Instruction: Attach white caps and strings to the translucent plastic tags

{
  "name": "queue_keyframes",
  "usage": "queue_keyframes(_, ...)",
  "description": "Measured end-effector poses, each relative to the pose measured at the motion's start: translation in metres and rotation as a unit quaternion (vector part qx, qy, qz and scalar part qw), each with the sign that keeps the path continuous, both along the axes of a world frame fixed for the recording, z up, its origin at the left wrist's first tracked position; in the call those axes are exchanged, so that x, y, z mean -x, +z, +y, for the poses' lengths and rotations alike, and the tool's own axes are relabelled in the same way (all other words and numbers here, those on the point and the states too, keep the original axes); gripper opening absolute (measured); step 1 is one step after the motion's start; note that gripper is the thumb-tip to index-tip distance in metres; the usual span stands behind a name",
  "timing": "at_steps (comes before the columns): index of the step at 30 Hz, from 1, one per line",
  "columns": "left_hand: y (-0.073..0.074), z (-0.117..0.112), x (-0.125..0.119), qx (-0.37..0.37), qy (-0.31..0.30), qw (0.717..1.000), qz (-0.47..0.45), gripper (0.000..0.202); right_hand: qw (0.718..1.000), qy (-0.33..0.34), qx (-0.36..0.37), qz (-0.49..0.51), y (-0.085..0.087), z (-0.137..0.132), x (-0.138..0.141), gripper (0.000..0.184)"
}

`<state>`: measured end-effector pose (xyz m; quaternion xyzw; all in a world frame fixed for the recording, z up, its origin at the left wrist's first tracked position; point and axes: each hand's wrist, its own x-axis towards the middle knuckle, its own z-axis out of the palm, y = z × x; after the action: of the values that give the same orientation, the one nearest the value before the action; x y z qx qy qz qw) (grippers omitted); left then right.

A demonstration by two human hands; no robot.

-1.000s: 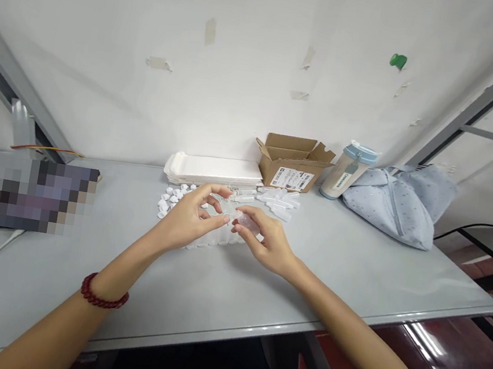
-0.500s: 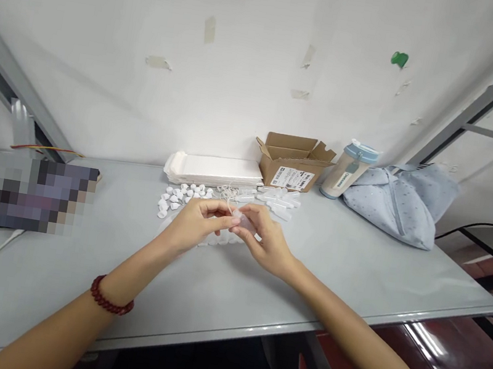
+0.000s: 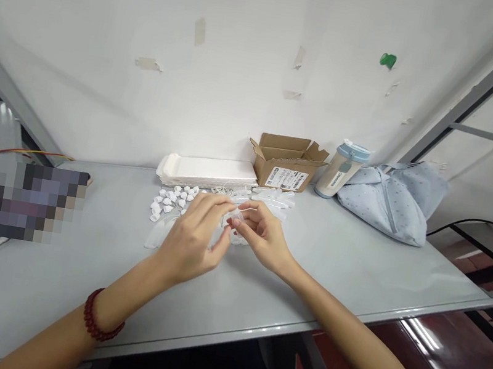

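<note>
My left hand (image 3: 193, 238) and my right hand (image 3: 262, 234) meet above the grey table, their fingertips pinching a small clear plastic piece (image 3: 236, 215) between them. Its exact shape is partly hidden by my fingers. Just beyond my left hand lies a heap of small white caps (image 3: 169, 200). Clear plastic tubes (image 3: 272, 201) lie loose behind my right hand. A thin white cord (image 3: 221, 191) sits between these two groups. A clear plastic sleeve (image 3: 155, 235) lies flat beside my left hand.
A stack of white paper trays (image 3: 206, 172), an open cardboard box (image 3: 283, 171), a lidded drink bottle (image 3: 339, 171) and a pale blue cloth bag (image 3: 386, 203) line the table's back. A pixelated patch (image 3: 26, 202) covers something at left. The table's front edge (image 3: 252, 326) runs below my arms.
My left hand has risen and turned, and both hands stay together on the clear piece. The whole view has shifted slightly, with the table items appearing further left.
</note>
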<state>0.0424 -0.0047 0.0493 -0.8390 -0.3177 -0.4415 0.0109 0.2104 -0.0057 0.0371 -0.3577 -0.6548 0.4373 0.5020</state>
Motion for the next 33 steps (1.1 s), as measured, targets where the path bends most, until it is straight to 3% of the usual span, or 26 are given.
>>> queue_keyframes(4,0.000,-0.002,-0.005,-0.074,0.002,0.990,0.119,0.035,0.997,0.020,0.053,0.050,0.001,0.001,0.002,0.029)
queue_keyframes(7,-0.001,-0.002,-0.004,-0.094,0.028,0.985,0.139,0.033,0.993,0.030,0.087,0.078,-0.001,-0.001,0.006,0.029)
queue_keyframes(10,-0.005,-0.009,0.010,-0.096,0.014,0.986,0.138,0.036,0.989,0.073,0.102,0.076,-0.004,-0.005,0.010,0.031)
queue_keyframes(15,-0.017,-0.040,0.062,0.020,0.005,0.987,0.158,0.044,0.986,0.133,0.099,-0.013,-0.007,-0.011,0.014,0.026)
queue_keyframes(21,-0.038,-0.067,0.116,0.160,0.027,0.973,0.165,0.044,0.990,0.104,0.073,-0.069,-0.011,-0.005,0.011,0.021)
queue_keyframes(26,-0.044,-0.064,0.135,0.193,0.042,0.960,0.198,0.046,0.989,0.081,0.071,-0.101,-0.012,0.000,0.009,0.020)
queue_keyframes(33,-0.040,-0.056,0.137,0.224,0.046,0.948,0.221,0.042,0.990,0.068,0.076,-0.096,-0.009,0.003,0.005,0.020)
